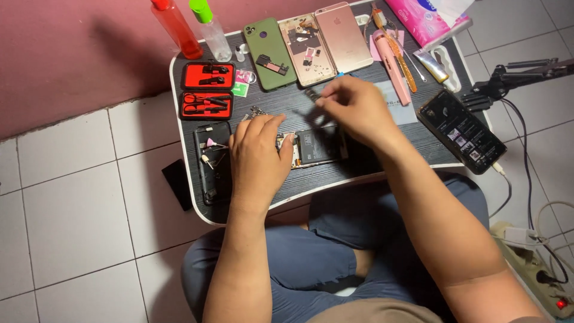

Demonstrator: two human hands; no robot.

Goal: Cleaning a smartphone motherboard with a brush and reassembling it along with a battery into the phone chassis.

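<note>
left hand (258, 157) flat on opened phone (314, 148) lying crosswise; right hand (354, 107) pinches small part (313, 94).

Left hand (258, 157) palm-down, fingers curled forward; right hand (354, 107) raised, fingertips pinched together; forearms converging.

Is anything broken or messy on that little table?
Yes. The phone under the left hand lies opened, its insides showing. Another opened phone lies at the back, and a green phone cover carries a loose part.
</note>
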